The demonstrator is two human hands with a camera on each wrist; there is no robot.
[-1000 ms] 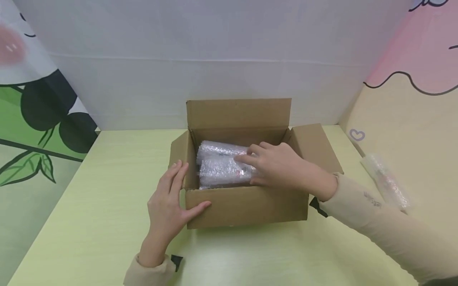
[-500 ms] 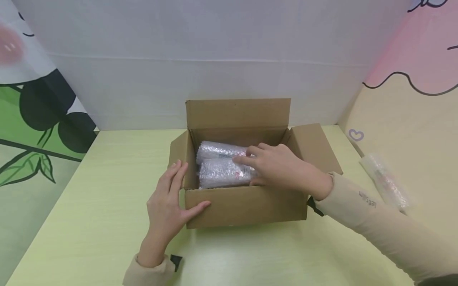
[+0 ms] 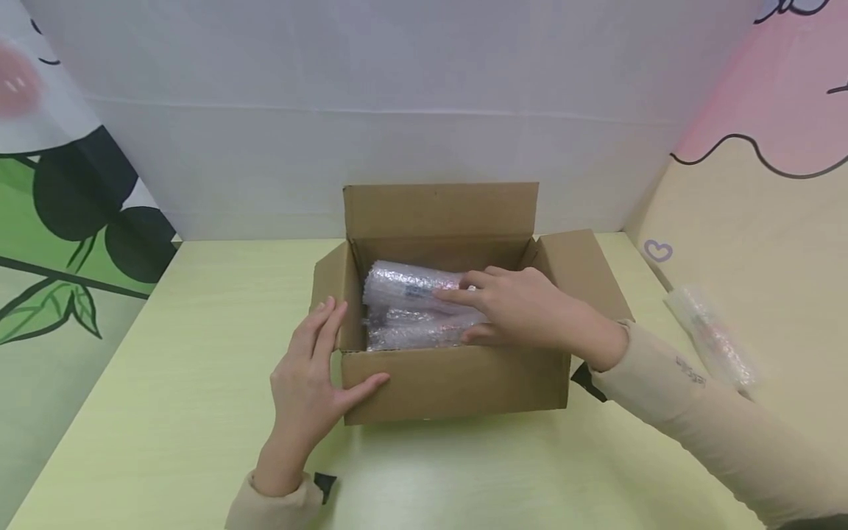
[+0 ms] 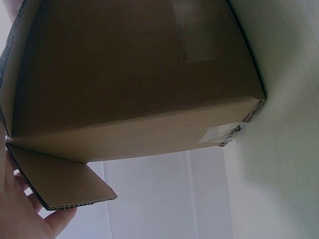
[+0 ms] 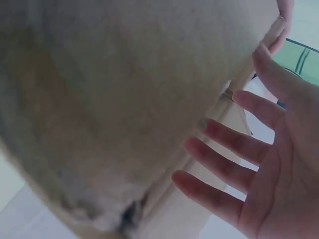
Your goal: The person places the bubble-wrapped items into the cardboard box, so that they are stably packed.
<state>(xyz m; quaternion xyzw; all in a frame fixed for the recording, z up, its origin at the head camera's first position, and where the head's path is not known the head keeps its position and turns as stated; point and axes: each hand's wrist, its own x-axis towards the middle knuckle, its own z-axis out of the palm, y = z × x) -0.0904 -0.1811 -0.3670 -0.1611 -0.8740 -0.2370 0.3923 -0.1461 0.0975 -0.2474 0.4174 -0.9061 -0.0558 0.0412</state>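
Observation:
In the head view, an open cardboard box stands on the table. My left hand rests against its front left corner, long fingers on the left flap and thumb along the front wall. My right hand reaches over the front wall, its index finger touching a labelled bubble-wrapped roll at the back. Its thumb lies nearer the front, by a lower bubble-wrapped roll. In the right wrist view, the right hand's fingers are spread, with the tips at the box edge. What is inside the wraps is unclear.
Another bubble-wrapped roll lies at the right, beside my sleeve. The box's back flap stands up and its right flap leans outward. A pale cloth wall rises behind the table.
The front roll has shifted from under my right hand's fingers; the labelled back roll and the lower wraps now show more. My left hand and the box have stayed in place.

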